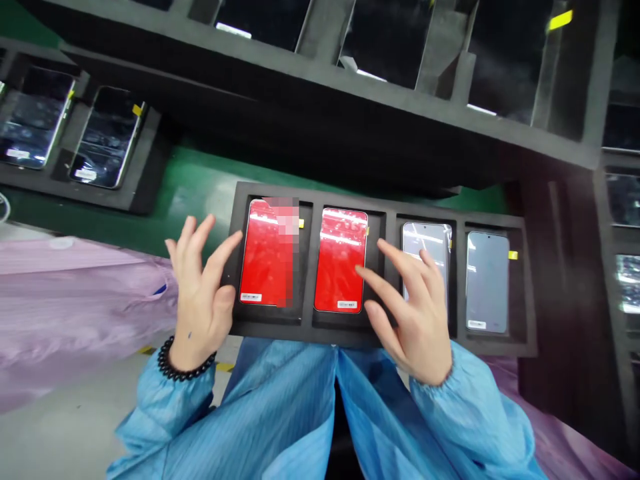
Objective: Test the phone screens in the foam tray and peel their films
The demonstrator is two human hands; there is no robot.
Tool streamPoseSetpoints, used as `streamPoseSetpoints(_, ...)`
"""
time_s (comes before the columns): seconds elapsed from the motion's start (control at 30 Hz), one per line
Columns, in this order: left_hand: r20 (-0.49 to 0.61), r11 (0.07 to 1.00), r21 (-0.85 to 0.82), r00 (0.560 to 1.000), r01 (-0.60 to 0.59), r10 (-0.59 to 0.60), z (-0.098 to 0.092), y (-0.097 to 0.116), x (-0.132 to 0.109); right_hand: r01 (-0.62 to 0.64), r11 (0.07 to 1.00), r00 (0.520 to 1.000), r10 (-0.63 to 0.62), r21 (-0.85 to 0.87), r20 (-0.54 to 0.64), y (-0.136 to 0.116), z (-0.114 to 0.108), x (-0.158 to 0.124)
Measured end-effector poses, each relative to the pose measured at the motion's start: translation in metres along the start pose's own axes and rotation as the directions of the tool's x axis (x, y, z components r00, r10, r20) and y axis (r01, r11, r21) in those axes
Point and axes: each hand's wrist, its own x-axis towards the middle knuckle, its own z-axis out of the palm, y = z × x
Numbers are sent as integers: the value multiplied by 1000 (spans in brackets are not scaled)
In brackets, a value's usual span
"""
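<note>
A black foam tray (pixel 307 327) lies in front of me with smartphones set in its compartments. The leftmost phone (pixel 263 257) has a red screen, partly blurred out by blocks. Beside it is a second red-screened phone (pixel 335 260). Further right are a grey-screened phone (pixel 413 240), partly covered by my hand, and another grey-screened phone (pixel 487 280). My left hand (pixel 200 293), fingers spread, is at the tray's left edge near the first phone. Over the tray, my right hand (pixel 413 307) has its fingers apart, with one fingertip at the second phone's right edge. Neither hand holds anything.
Stacked black trays (pixel 350 107) with dark-screened phones rise behind my tray. Another tray (pixel 145 173) with phones stands at the left on the green surface (pixel 200 173). Pink fabric (pixel 75 300) of another person's clothing shows at the left. More phones line the right edge.
</note>
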Motion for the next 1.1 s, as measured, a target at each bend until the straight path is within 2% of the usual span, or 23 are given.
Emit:
streamPoseSetpoints(0.1, -90, 999, 18, 995, 33, -31, -5, -5, -29, 40, 993, 998, -44, 111, 37, -15, 0, -15)
streamPoseSetpoints(0.2, -164, 999, 47, 986, -4, 11, -5, -12, -56, 126, 977, 992, -129, 174, 10, -19, 12, -24)
streamPoseSetpoints(0.3, -150, 990, 96, 982, -104, 118, -3, -17, -73, 182, 973, 983, -178, 140, -40, -16, 27, -27)
streamPoseSetpoints(0.37, -102, 985, 121, 985, -126, 139, -1, -19, -79, 177, 978, 984, -172, 114, -52, -15, 33, -28)
streamPoseSetpoints(0.6, 115, 971, 198, 987, -132, 111, -4, -23, -84, 177, 981, 983, -180, 75, 38, -15, 33, -26)
streamPoseSetpoints(0.77, -9, 980, 133, 989, -147, 149, -2, -23, -79, 170, 982, 982, -176, 89, 65, -14, 35, -26)
streamPoseSetpoints(0.93, 114, 981, 128, 985, -146, 132, 1, -24, -79, 178, 981, 979, -185, 82, 91, -14, 36, -26)
streamPoseSetpoints(1.1, 46, 983, 131, 992, -125, 120, 1, -26, -84, 192, 979, 977, -197, 65, 82, -14, 35, -25)
